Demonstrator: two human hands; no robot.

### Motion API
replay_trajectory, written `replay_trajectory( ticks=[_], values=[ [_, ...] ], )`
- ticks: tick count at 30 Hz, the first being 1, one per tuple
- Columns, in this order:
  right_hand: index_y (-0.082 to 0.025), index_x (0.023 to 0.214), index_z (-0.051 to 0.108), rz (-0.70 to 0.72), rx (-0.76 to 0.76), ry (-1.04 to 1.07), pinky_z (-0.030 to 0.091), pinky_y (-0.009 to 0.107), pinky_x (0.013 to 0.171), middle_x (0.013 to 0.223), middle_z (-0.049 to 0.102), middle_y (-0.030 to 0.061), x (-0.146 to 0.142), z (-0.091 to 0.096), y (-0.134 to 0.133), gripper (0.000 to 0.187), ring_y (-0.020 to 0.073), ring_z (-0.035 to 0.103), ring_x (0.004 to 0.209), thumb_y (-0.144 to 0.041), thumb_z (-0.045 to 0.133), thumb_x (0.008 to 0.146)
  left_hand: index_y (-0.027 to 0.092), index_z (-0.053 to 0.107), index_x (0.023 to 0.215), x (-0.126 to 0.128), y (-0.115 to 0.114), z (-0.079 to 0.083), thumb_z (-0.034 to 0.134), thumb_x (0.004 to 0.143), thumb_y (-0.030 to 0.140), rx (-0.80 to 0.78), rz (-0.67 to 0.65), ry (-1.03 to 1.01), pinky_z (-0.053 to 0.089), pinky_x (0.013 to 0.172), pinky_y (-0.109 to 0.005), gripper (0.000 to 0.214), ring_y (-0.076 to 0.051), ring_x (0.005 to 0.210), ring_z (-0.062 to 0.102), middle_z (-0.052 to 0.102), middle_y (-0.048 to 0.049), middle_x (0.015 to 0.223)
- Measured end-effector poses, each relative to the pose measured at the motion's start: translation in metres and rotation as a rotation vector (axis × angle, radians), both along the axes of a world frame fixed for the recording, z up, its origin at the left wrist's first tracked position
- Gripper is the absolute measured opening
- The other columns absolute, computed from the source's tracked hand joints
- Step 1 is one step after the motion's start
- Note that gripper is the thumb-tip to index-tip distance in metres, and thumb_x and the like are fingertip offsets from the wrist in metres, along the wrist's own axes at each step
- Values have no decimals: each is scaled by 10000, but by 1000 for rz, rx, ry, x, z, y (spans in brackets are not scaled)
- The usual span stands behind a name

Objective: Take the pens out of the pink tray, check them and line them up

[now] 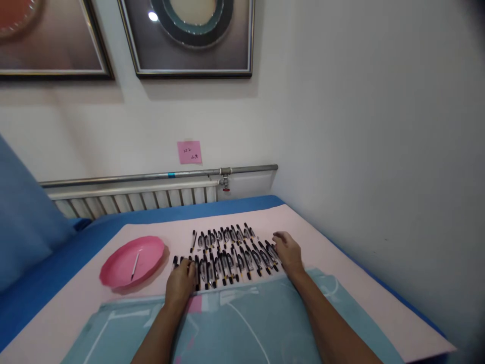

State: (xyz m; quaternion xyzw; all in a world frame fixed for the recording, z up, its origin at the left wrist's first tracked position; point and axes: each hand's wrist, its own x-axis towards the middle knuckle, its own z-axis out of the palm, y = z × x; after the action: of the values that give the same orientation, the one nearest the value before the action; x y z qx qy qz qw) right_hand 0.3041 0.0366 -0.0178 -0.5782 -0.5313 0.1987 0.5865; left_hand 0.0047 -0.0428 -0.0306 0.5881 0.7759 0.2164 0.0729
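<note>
We have our left hand (182, 283) on the dark pens (211, 275) at the left end of the near row. Our right hand (288, 253) is by its right end. We see a thin white stick (135, 267) in a pink plate (117, 263).

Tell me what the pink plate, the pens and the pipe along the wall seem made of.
Pink plate: probably smooth plastic; even color, soft sheen. Pens: likely plastic; clear-looking barrels, black ends. Pipe: apparently bare metal; gray with bright highlights.

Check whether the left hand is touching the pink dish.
Apart: the head view shows a strip of pale pink tabletop between the left hand and the pink dish.
</note>
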Motion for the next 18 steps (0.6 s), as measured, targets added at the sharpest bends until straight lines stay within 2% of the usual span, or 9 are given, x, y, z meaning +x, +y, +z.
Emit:
replay_trajectory(
  ticks=[3, 11, 18],
  values=[
    [-181, 729, 585, -18, -5, -47, 426, 286, 645, 734, 647, 56, 5, 0, -9, 249, 189, 582, 704, -364, 441, 640, 200, 542, 838, 2, -4, -1, 330, 862, 309, -6, 5, 8, 307, 571, -246, 240, -178, 725, 589, 651, -57, 774],
    [-190, 729, 584, -7, -20, -80, 420, 275, 566, 655, 634, 42, 11, -1, -29, 277, 192, 580, 649, -416, 441, 656, 199, 541, 829, 7, -16, 0, 327, 870, 326, -1, 2, -5, 324, 597, -249, 252, -170, 758, 594, 654, -49, 783],
    [-189, 709, 587, -12, -55, -86, 435, 296, 613, 740, 648, 55, 10, 8, -52, 289, 212, 587, 704, -424, 440, 629, 177, 543, 830, 8, -25, 1, 318, 878, 317, 6, -10, -38, 333, 621, -268, 269, -187, 776, 595, 653, -74, 814]
  ],
)
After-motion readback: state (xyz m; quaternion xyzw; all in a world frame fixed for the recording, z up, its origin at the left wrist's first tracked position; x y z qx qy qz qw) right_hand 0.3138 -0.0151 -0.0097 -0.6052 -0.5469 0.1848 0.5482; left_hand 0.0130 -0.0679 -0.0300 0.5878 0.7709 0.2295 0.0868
